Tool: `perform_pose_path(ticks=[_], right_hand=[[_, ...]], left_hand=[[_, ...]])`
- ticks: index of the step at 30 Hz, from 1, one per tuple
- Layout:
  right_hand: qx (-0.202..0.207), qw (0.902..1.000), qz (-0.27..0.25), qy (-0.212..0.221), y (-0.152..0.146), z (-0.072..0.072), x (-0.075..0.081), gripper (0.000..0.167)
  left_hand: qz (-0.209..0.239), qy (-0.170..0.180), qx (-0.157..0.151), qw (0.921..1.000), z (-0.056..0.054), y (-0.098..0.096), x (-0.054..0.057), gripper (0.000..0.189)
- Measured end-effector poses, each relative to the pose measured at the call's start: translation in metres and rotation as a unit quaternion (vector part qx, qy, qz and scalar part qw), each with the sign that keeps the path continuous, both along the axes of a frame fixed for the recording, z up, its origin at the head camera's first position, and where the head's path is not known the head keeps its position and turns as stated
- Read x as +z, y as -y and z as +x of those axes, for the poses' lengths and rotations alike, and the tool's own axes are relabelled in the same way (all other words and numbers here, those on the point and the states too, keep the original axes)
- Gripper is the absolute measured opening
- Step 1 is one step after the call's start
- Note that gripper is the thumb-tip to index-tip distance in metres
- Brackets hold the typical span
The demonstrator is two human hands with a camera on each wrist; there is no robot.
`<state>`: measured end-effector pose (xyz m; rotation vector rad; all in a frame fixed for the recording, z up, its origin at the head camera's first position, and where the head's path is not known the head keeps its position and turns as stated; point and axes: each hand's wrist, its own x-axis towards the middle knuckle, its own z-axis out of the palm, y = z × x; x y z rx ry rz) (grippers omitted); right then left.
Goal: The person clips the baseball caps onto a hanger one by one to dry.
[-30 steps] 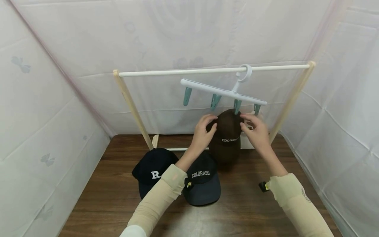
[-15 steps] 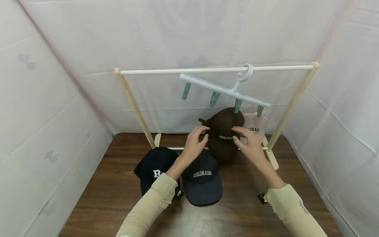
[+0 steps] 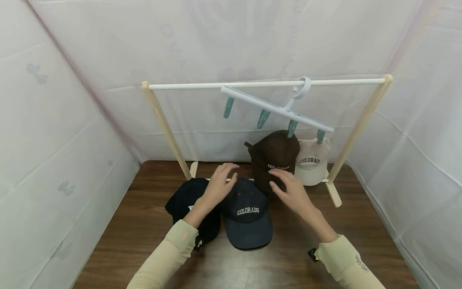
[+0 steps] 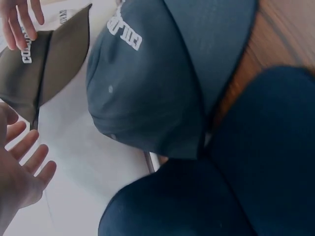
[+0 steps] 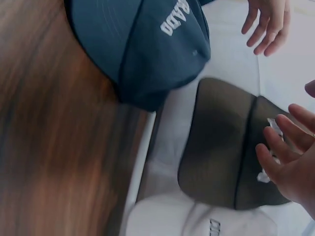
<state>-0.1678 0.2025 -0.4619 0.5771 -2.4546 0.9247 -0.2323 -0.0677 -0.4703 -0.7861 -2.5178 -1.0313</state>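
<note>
A brown cap [image 3: 276,150] lettered COLORADO hangs from a teal clip [image 3: 292,128] on the white hanger [image 3: 260,105]. Beside it, a white cap [image 3: 313,160] hangs from the rightmost clip. My left hand [image 3: 218,185] is in the air, fingers loosely bent and holding nothing, above the two caps on the table. My right hand [image 3: 291,191], likewise holding nothing, is in front of the brown cap and covers part of its brim. On the table lie a charcoal COLORADO cap [image 3: 249,218] and, partly hidden by my left forearm, a navy cap [image 3: 180,200].
A rack with a white top bar [image 3: 202,86] and wooden posts [image 3: 167,130] stands at the table's back. The hanger tilts down to the right; its two left clips hold nothing. White sheeting [image 3: 90,132] encloses the dark wooden table [image 3: 122,224].
Both hands have drawn down and back from the brown cap, the left one also leftward. The hanger's left end has risen while its right end has dropped. The white cap is now uncovered.
</note>
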Motion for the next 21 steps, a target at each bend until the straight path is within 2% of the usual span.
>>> perform_pose_path(ticks=[6, 8, 16, 21], right_hand=[[-0.011, 0.9992, 0.014, 0.037, 0.029, 0.001, -0.011, 0.036], [-0.009, 0.9984, 0.017, 0.053, 0.034, 0.004, -0.013, 0.037], [0.001, 0.9965, 0.020, 0.081, 0.047, 0.014, -0.019, 0.036], [0.006, 0.9955, 0.018, 0.093, 0.049, 0.017, -0.020, 0.034]], left_hand=[[-0.061, -0.040, -0.025, 0.9970, -0.008, 0.018, 0.003, 0.028], [-0.074, -0.041, -0.027, 0.9961, -0.004, 0.020, 0.001, 0.028], [-0.111, -0.012, -0.012, 0.9937, 0.011, 0.027, -0.004, 0.028], [-0.124, 0.008, -0.006, 0.9923, 0.015, 0.032, -0.005, 0.030]])
